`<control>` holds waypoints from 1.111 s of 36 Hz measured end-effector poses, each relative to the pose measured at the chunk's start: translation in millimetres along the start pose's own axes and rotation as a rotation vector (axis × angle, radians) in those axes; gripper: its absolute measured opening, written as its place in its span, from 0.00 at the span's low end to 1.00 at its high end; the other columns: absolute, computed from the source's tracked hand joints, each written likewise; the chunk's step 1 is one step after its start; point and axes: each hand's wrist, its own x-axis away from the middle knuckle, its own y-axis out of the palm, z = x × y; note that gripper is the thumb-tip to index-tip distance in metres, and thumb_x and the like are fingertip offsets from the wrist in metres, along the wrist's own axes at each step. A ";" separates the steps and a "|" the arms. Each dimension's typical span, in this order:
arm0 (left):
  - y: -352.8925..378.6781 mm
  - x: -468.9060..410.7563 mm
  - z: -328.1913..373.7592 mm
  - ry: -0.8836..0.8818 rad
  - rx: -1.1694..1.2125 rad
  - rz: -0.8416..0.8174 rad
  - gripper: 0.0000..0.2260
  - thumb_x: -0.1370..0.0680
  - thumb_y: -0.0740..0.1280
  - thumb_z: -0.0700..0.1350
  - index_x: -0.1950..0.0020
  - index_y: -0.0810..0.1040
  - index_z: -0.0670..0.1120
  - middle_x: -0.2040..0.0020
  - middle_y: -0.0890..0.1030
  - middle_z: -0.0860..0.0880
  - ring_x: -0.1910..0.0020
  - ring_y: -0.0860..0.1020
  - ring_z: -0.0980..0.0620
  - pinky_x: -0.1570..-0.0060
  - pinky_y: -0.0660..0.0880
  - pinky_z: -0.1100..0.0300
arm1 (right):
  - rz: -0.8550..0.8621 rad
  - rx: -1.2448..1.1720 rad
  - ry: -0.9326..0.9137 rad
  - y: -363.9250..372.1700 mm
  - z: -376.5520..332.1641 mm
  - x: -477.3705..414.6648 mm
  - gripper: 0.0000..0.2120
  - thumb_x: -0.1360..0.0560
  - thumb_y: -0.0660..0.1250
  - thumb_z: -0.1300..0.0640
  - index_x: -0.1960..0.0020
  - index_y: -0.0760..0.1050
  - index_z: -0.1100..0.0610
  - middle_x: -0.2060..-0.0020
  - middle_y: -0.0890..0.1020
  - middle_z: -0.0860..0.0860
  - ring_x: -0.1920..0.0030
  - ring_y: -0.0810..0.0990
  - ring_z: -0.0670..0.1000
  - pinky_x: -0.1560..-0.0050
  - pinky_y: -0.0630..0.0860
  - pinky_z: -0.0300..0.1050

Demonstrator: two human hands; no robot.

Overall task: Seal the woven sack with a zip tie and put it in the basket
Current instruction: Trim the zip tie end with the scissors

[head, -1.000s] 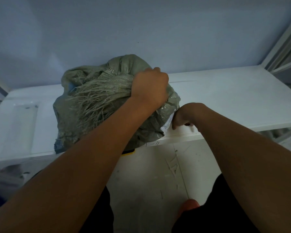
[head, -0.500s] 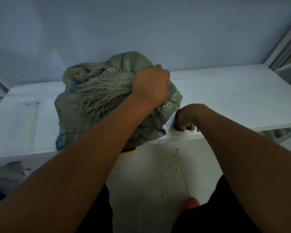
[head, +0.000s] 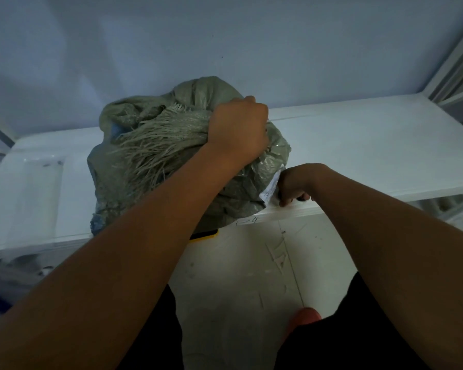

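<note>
A grey-green woven sack [head: 150, 166] sits bulging on the white shelf [head: 372, 145], overhanging its front edge. Frayed strands spread from its bunched mouth. My left hand [head: 238, 129] is closed around the gathered neck on top of the sack. My right hand [head: 294, 185] is at the shelf's front edge, touching the sack's right side beside a white label [head: 269, 189]. Its fingers are curled down over something small and dark, and I cannot tell what it is. No zip tie or basket is clearly visible.
A clear plastic sheet or bag [head: 35, 188] lies flat on the shelf's left end. A yellow-edged thing [head: 207, 235] pokes out below the sack. White shelf uprights [head: 455, 60] rise at the right. Pale floor [head: 238, 276] lies below, with my foot [head: 304, 317].
My right hand has shifted slightly left and closer to the sack's label at the shelf edge. My left hand keeps its grip on the neck, and the sack barely moved.
</note>
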 end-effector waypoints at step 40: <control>4.7 -2.4 -10.6 -0.049 0.093 0.036 0.06 0.26 0.62 0.45 0.55 0.79 0.47 0.57 0.78 0.50 0.62 0.72 0.53 0.70 0.58 0.59 | 0.124 -0.591 0.283 3.9 25.9 -36.4 0.09 0.31 0.63 0.67 0.67 0.66 0.59 0.80 0.65 0.52 0.75 0.63 0.51 0.69 0.62 0.39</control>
